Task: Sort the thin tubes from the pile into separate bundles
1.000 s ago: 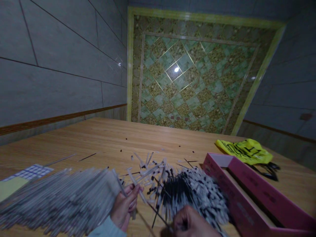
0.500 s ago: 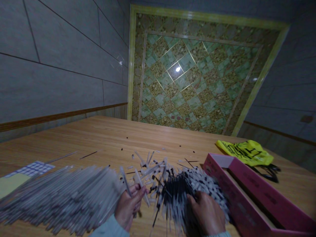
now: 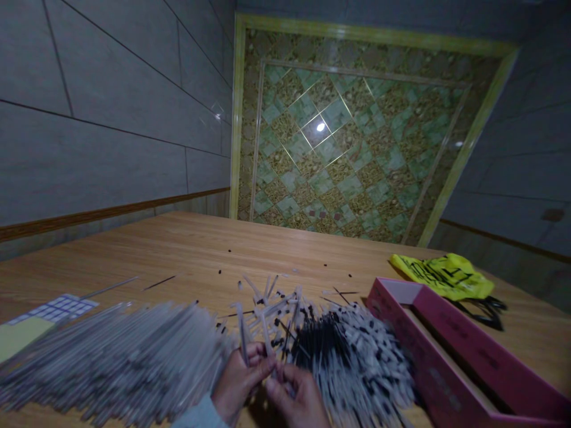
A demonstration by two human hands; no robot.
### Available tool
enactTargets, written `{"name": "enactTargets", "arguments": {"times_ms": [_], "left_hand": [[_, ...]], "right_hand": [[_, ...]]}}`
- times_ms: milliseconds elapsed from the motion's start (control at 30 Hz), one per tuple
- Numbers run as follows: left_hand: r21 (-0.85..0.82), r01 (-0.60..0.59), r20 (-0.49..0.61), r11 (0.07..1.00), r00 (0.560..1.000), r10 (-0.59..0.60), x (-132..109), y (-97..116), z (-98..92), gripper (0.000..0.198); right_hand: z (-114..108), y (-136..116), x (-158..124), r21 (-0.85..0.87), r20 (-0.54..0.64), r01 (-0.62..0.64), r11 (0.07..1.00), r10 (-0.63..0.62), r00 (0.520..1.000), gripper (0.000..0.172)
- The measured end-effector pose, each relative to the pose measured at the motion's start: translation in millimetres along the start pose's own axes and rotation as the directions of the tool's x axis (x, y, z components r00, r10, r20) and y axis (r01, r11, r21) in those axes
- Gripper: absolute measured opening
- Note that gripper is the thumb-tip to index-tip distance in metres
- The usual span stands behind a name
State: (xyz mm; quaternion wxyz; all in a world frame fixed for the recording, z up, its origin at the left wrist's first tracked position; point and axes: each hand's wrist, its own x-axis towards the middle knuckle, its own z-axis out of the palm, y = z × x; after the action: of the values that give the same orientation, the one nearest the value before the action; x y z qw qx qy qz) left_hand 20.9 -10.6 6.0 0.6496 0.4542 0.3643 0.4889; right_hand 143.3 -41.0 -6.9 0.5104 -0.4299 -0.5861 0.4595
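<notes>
My left hand (image 3: 241, 377) is closed around slim translucent plastic tubes (image 3: 242, 333), which stick up above its fingers. Against its fingertips, my right hand (image 3: 298, 395) is closed in a pinch; its fingers hide what they hold, if anything. Left of the hands lies a large heap of long clear tubes (image 3: 134, 356). To the right of my right hand spreads a pile of thin sticks with black ends (image 3: 323, 342), beside short whitish pieces with black tips (image 3: 381, 351). Small loose translucent and black bits (image 3: 276, 309) are scattered just beyond the hands.
A long open pink box (image 3: 446, 356) stands at the right, with a yellow bag (image 3: 446, 274) with black print behind it. At the left edge lie a checked paper (image 3: 66, 306) and a yellow sheet (image 3: 22, 339). The wooden table (image 3: 187, 238) reaches back to tiled walls.
My right hand has left the black-ended sticks and moved left to meet my left hand. The left hand, still holding the tubes, has shifted slightly right.
</notes>
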Motion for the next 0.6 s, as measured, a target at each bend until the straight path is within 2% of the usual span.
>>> {"name": "enactTargets", "arguments": {"times_ms": [100,233,333,433,467,533,600], "left_hand": [[0.036,-0.03,0.052,0.999,0.998,0.029,1.2,-1.1,-0.5,0.034],[0.056,-0.028,-0.037,0.998,0.999,0.03,-1.3,4.1,2.0,0.037],[0.04,0.03,-0.078,0.999,0.997,-0.027,-2.6,5.8,2.7,0.042],[0.024,0.06,-0.052,0.998,0.997,-0.059,-0.6,3.0,2.0,0.046],[0.018,0.065,-0.038,0.998,0.997,-0.064,0.4,2.0,1.9,0.047],[0.001,0.068,-0.034,0.998,0.997,-0.068,1.8,1.9,2.1,0.048],[-0.023,0.041,-0.118,0.999,0.992,-0.044,1.5,4.7,2.5,0.047]], "right_hand": [[-1.5,6.1,-2.1,-0.097,-0.021,0.033,0.995,-0.036,0.999,0.048],[-22.5,-9.8,-3.9,-0.307,-0.091,-0.036,0.951,0.009,0.996,0.047],[-62.7,-32.7,0.3,-0.511,-0.232,-0.091,0.855,-0.035,0.972,0.042],[-110.7,-49.6,8.2,-0.678,-0.413,-0.214,0.704,-0.124,0.902,0.038],[-122.6,-51.9,10.6,-0.7,-0.429,-0.236,0.674,-0.132,0.894,0.037],[-133.3,-50.5,13.7,-0.708,-0.395,-0.222,0.67,-0.115,0.912,0.039],[-124.9,-42.0,14.3,-0.672,-0.313,-0.163,0.722,-0.077,0.947,0.042]]}}
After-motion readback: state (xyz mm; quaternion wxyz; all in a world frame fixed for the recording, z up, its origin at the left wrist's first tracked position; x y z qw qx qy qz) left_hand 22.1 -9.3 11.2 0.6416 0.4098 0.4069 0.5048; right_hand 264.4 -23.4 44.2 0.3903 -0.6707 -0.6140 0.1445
